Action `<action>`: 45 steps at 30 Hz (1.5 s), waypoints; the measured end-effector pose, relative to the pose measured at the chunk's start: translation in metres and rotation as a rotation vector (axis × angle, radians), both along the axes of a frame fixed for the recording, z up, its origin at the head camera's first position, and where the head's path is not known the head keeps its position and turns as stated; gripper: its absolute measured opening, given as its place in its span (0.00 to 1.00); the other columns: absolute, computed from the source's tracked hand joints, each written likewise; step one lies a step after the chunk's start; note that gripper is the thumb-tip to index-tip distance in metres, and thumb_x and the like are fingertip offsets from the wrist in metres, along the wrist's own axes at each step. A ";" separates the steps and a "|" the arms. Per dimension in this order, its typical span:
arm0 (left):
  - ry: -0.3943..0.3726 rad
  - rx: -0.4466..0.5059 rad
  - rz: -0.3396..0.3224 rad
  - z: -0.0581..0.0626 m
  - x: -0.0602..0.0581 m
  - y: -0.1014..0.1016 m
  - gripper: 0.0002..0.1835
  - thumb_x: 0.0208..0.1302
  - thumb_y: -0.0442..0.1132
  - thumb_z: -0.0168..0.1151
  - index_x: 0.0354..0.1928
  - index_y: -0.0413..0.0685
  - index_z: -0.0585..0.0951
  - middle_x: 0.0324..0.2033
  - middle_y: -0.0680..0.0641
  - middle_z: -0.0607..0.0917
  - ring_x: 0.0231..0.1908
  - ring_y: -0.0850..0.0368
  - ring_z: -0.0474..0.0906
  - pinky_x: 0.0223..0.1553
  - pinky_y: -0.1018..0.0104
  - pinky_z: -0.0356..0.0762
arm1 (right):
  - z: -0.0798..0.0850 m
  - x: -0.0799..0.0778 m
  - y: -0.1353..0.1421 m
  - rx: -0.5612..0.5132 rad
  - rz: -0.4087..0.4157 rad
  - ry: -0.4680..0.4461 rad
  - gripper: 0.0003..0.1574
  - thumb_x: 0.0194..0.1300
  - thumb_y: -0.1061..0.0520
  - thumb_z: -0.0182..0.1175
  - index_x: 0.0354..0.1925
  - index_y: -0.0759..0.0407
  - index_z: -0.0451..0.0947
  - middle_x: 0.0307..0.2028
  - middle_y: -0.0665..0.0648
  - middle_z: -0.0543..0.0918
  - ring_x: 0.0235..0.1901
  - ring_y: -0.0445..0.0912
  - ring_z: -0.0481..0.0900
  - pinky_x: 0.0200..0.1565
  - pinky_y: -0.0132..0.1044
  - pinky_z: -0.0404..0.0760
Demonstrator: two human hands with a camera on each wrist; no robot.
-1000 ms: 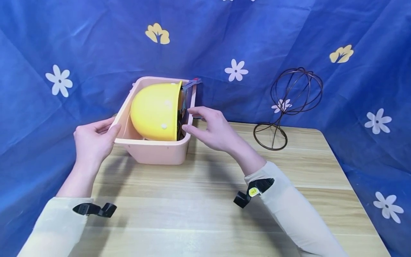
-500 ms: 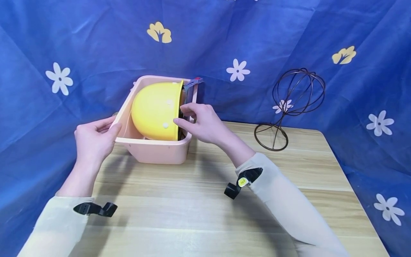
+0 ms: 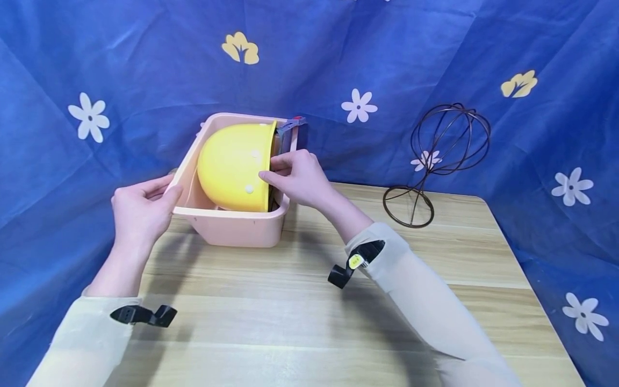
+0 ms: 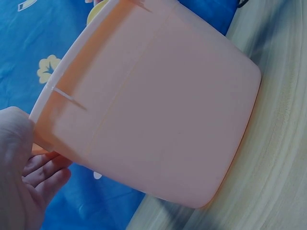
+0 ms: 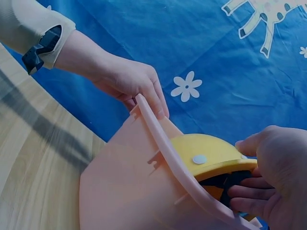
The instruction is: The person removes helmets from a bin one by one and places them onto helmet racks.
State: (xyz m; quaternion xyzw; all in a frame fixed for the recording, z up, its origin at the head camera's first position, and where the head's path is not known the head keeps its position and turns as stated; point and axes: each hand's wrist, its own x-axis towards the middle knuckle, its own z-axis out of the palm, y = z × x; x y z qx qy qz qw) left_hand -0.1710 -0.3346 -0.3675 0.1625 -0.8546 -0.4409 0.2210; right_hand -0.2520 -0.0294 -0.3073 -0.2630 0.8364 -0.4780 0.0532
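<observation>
A yellow hard hat [image 3: 232,166] lies on its side in a pink plastic bin [image 3: 232,230], its opening facing right. My left hand [image 3: 142,209] grips the bin's front left rim, thumb on the near side. In the left wrist view, fingers [image 4: 50,172] curl beneath that rim. My right hand [image 3: 300,177] pinches the hat's edge, thumb outside the shell and fingers inside the opening. Dark straps [image 5: 232,184] show inside the hat beside those fingers in the right wrist view. A blue-grey piece with a red spot [image 3: 292,124] hangs over the bin's back right rim.
A dark wire stand [image 3: 411,207] with a cage-like top stands at the back right of the wooden table [image 3: 271,317]. Behind the table hangs a blue curtain [image 3: 300,64] with flower prints. The bin stands close to this curtain.
My right hand has moved left from beside the bin's right rim to the hat's edge and closed its thumb and fingers on it. My left hand has stayed put.
</observation>
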 end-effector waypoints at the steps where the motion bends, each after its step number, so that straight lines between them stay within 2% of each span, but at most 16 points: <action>1: 0.002 -0.001 0.000 0.000 0.000 0.000 0.25 0.69 0.55 0.69 0.61 0.48 0.88 0.51 0.39 0.89 0.41 0.76 0.85 0.39 0.80 0.80 | 0.000 0.000 -0.001 0.000 -0.005 -0.009 0.25 0.71 0.52 0.72 0.59 0.65 0.86 0.46 0.54 0.91 0.43 0.40 0.89 0.46 0.29 0.85; 7: 0.027 0.001 -0.003 0.000 0.000 0.001 0.24 0.69 0.54 0.70 0.60 0.48 0.89 0.49 0.38 0.90 0.37 0.80 0.84 0.38 0.81 0.80 | -0.002 -0.004 -0.008 0.006 -0.034 -0.035 0.22 0.70 0.52 0.73 0.57 0.63 0.87 0.42 0.51 0.91 0.41 0.39 0.88 0.45 0.29 0.85; 18: 0.028 0.014 0.001 -0.001 -0.001 0.000 0.24 0.68 0.53 0.71 0.59 0.48 0.89 0.49 0.38 0.90 0.38 0.80 0.84 0.38 0.81 0.80 | -0.008 -0.008 -0.019 0.016 -0.066 -0.049 0.18 0.71 0.52 0.72 0.52 0.64 0.89 0.36 0.52 0.90 0.38 0.41 0.88 0.42 0.30 0.86; 28: 0.025 0.005 0.004 -0.002 0.001 0.001 0.24 0.69 0.54 0.70 0.60 0.49 0.88 0.50 0.39 0.90 0.39 0.78 0.85 0.39 0.81 0.80 | -0.010 -0.010 -0.025 -0.121 -0.155 -0.128 0.15 0.69 0.61 0.70 0.51 0.70 0.88 0.38 0.56 0.91 0.40 0.42 0.89 0.44 0.30 0.86; 32: 0.009 0.013 0.012 -0.001 0.001 0.000 0.24 0.69 0.54 0.70 0.61 0.49 0.88 0.50 0.39 0.90 0.40 0.77 0.85 0.39 0.81 0.80 | -0.010 -0.009 -0.026 -0.132 -0.189 -0.113 0.12 0.68 0.63 0.69 0.47 0.70 0.89 0.36 0.57 0.91 0.39 0.42 0.89 0.44 0.30 0.86; 37: 0.015 0.038 0.019 -0.001 0.001 -0.001 0.24 0.68 0.54 0.72 0.60 0.49 0.89 0.48 0.42 0.91 0.36 0.81 0.83 0.37 0.83 0.79 | -0.011 -0.006 -0.027 -0.178 -0.207 -0.084 0.11 0.70 0.66 0.65 0.47 0.71 0.89 0.35 0.59 0.92 0.35 0.42 0.90 0.39 0.32 0.88; 41: 0.032 0.047 0.015 -0.001 0.000 -0.001 0.23 0.67 0.52 0.73 0.58 0.49 0.90 0.41 0.53 0.92 0.33 0.83 0.82 0.35 0.84 0.79 | -0.014 -0.007 -0.027 -0.263 -0.240 -0.083 0.13 0.70 0.68 0.62 0.49 0.73 0.88 0.36 0.61 0.92 0.34 0.43 0.91 0.38 0.34 0.89; 45: 0.043 0.041 0.008 -0.003 0.000 0.000 0.22 0.67 0.52 0.73 0.58 0.48 0.90 0.43 0.49 0.92 0.33 0.83 0.82 0.35 0.84 0.79 | -0.016 -0.008 -0.027 -0.377 -0.288 -0.119 0.14 0.69 0.70 0.62 0.50 0.74 0.88 0.36 0.63 0.91 0.34 0.46 0.92 0.38 0.36 0.89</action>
